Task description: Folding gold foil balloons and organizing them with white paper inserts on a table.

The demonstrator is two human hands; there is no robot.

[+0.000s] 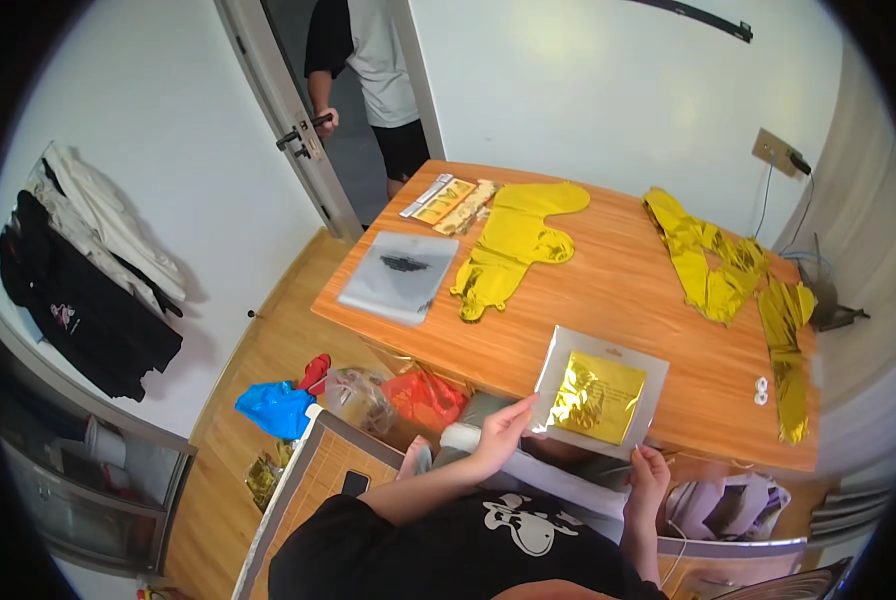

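Observation:
Above the table's near edge, I hold a clear plastic packet (pixel 549 383) with a folded gold foil balloon (pixel 600 398) inside. My left hand (pixel 505 435) pinches its lower left corner, and my right hand (pixel 650 480) grips the lower right corner. Beyond the packet, a flat gold foil balloon (pixel 513 240) lies on the wooden table (pixel 608 270). A second gold foil balloon (pixel 713 265) and a narrower one (pixel 788 360) rest on the right side, with a small white coil (pixel 761 390) beside the narrow one.
Stacked clear plastic bags (pixel 373 285) and a flat packet with gold shapes (pixel 443 200) lie at the table's left. A person (pixel 378 75) stands in the doorway, hand on the door handle. Blue (pixel 273 408) and red (pixel 426 397) plastic bags sit below the table; a phone (pixel 356 484) lies nearer me.

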